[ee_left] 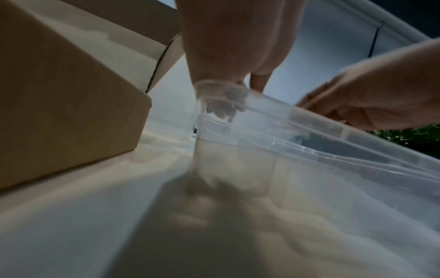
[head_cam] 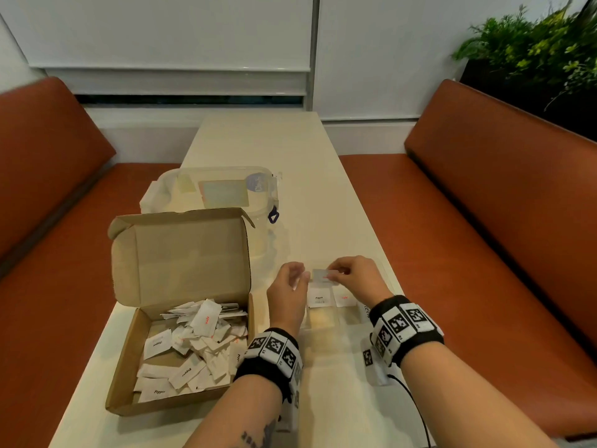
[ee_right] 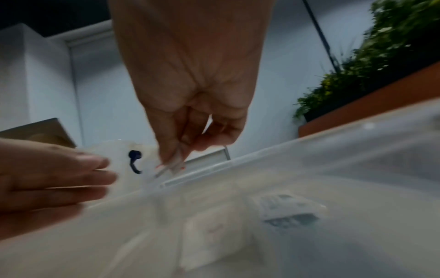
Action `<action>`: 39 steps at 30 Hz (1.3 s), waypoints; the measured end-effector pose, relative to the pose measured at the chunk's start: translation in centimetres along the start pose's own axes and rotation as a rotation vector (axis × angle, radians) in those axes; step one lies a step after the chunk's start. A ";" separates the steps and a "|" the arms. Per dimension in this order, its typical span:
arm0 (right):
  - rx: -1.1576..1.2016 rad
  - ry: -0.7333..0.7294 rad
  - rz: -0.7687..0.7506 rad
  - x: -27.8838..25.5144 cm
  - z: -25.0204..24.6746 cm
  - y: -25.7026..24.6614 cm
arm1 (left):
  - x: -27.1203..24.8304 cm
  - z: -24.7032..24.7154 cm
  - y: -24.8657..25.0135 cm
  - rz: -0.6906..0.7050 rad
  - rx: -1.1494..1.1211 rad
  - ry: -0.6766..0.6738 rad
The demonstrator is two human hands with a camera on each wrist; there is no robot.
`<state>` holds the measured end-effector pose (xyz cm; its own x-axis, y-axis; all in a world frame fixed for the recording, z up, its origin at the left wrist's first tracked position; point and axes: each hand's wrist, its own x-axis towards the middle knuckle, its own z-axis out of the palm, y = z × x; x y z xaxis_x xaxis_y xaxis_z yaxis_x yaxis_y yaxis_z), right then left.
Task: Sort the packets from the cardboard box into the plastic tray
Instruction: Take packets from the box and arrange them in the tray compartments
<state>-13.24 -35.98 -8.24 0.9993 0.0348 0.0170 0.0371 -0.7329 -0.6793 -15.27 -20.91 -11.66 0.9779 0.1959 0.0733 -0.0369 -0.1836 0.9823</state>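
The clear plastic tray is so see-through that its edges are hard to find from the head camera. The packet in the right hand is blurry, so its word cannot be read. Both wrist pictures are smeary.

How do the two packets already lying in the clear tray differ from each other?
The Pepper packet carries black print; the packet beside it carries red print, too small to read. The Pepper packet lies nearer the cardboard box; the red-print packet lies nearer the right hand. Both are white, flat, face up, in adjacent compartments.
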 end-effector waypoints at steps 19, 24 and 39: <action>-0.231 0.028 0.292 -0.7 1.1 3.6 | -0.2 -0.5 -0.4 -0.173 0.317 0.086; -0.290 0.030 0.280 -1.0 1.2 3.4 | -0.2 -0.5 -0.4 -0.183 0.315 0.080; -0.501 -0.013 0.095 -1.7 1.5 3.2 | -0.3 -0.5 -0.2 -0.195 0.258 0.077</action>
<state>-14.87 -37.38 -11.55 0.9984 -0.0420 -0.0391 -0.0502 -0.9690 -0.2417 -15.63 -20.39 -11.81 0.9425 0.3219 -0.0895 0.2125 -0.3710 0.9040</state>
